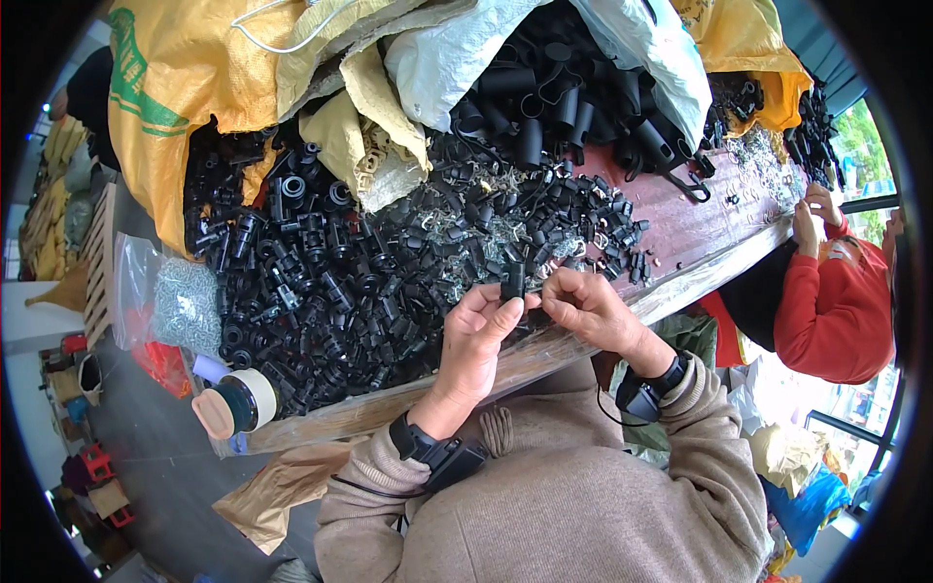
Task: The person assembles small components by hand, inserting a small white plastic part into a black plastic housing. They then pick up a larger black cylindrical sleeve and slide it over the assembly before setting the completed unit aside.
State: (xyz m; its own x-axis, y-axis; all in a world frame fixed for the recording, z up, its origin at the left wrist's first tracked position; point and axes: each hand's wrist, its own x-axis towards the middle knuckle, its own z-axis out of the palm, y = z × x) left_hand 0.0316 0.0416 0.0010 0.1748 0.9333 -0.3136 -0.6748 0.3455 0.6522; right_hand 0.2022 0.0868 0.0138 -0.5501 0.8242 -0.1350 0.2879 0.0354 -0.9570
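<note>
My left hand [473, 342] grips a small black plastic part [513, 280] upright between thumb and fingers. Close beside it on the right, my right hand [595, 316] has thumb and forefinger pinched together. Whatever those fingertips hold, if anything, is too small to make out. Both hands are above the front edge of the table. Just beyond them spreads a heap of small black plastic pieces [573, 209] mixed with pale shreds. To the left lies a pile of larger black plastic fittings [321, 282].
Yellow woven sacks [194, 78] and a white sack [457, 63] spilling black tubes [530, 141] stand at the back. A bag of small screws [187, 303] and a jar [238, 400] sit at the left. A person in red [836, 311] works at the right. The wooden table edge [671, 291] runs before me.
</note>
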